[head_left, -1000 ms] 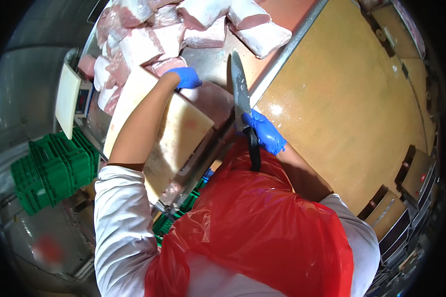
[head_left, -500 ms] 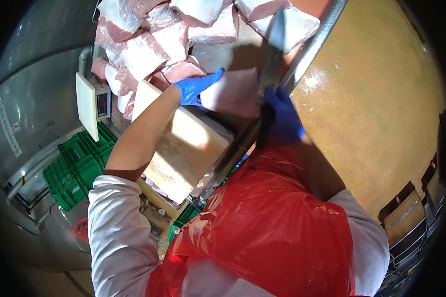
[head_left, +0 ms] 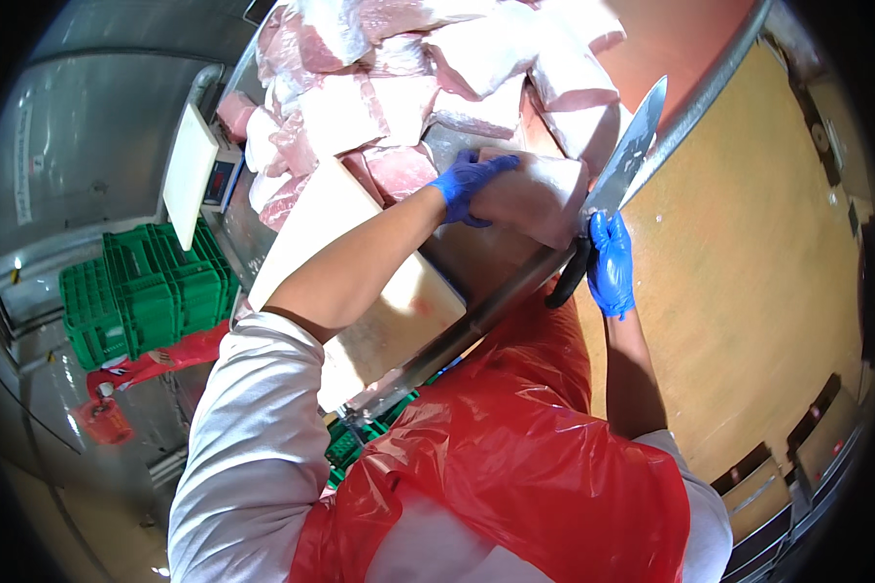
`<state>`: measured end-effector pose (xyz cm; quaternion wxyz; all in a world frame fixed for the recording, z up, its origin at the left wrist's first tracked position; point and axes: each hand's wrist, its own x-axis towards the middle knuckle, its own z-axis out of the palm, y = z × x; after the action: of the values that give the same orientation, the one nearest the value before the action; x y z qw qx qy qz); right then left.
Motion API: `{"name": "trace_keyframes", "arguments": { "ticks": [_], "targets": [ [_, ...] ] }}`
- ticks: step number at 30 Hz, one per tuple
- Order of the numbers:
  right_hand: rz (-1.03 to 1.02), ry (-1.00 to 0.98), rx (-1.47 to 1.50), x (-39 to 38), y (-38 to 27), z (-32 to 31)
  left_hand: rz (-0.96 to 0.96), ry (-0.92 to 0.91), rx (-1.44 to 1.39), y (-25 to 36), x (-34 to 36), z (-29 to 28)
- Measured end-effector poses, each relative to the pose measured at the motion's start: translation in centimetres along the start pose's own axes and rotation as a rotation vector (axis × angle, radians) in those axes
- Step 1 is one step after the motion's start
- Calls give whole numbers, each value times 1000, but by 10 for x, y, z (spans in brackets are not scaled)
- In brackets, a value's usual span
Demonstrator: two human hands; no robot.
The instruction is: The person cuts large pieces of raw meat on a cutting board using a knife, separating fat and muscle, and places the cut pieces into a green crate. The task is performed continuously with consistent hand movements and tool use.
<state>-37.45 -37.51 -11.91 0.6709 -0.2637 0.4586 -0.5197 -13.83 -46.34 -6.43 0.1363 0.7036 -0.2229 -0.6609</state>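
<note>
A thick pale piece of raw meat (head_left: 535, 199) lies on the metal table near its right edge. My left hand (head_left: 470, 188), in a blue glove, is closed around the left end of that piece, fingers over its top. In my blue-gloved right hand (head_left: 612, 264) is a large knife (head_left: 632, 146) with a black handle. Its broad blade points away and to the right, beside the right end of the piece. A white cutting board (head_left: 389, 335) lies under my left forearm.
Several more slabs of raw meat (head_left: 340, 117) are heaped at the far side of the table. A scale (head_left: 222, 180) stands at the left behind an upright white board (head_left: 191, 175). Green crates (head_left: 156, 291) stand farther left. The table's metal rim (head_left: 719, 83) curves along the right.
The view has shifted. My left hand has closed over the left end of the meat piece, its thumb no longer stretched out. The knife has tilted to the right, still in my right hand.
</note>
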Motion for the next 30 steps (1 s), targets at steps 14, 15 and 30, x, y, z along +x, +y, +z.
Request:
{"name": "trace_keyframes", "arguments": {
  "ticks": [14,15,30],
  "targets": [
    [59,-610,81,-66,-88,132,965,432,-69,-94,-227,-101],
    [79,-681,-18,-69,-83,154,973,427,-273,-118,-236,-112],
    [91,-981,-382,-159,-21,277,654,585,-490,-275,-275,-198]
  ]
}}
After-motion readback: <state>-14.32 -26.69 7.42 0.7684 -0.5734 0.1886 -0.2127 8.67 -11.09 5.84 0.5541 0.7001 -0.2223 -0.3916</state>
